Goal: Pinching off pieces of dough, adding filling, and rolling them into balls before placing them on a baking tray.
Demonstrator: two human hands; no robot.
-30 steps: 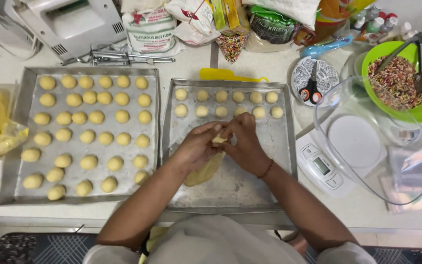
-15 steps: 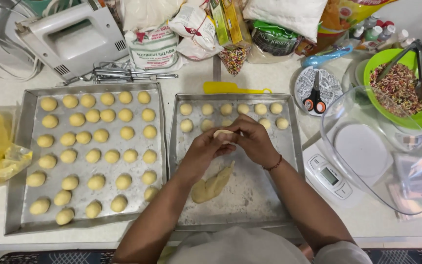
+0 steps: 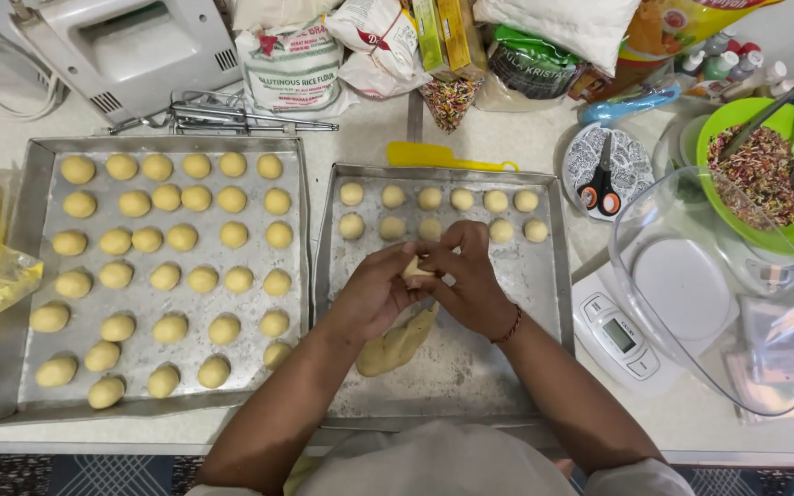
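My left hand (image 3: 374,294) and my right hand (image 3: 472,280) meet over the right metal tray (image 3: 544,303), fingers pinched together on a small piece of pale dough (image 3: 414,269). Under my hands a long lump of yellow dough (image 3: 399,343) lies on the tray floor. Two rows of small dough balls (image 3: 461,199) sit along the tray's far side. The left metal tray (image 3: 13,303) is filled with several rows of dough balls (image 3: 169,248).
A digital scale (image 3: 618,335) with a clear bowl (image 3: 723,294) stands to the right. Behind it are a green bowl of sprinkles (image 3: 765,174) with tongs, scissors on a patterned plate (image 3: 604,170), a yellow scraper (image 3: 443,158), flour bags (image 3: 291,60) and a hand mixer (image 3: 130,46).
The view has shifted slightly. My hands stay together over the right tray, working the small piece of dough; the dough lump below shows a little more.
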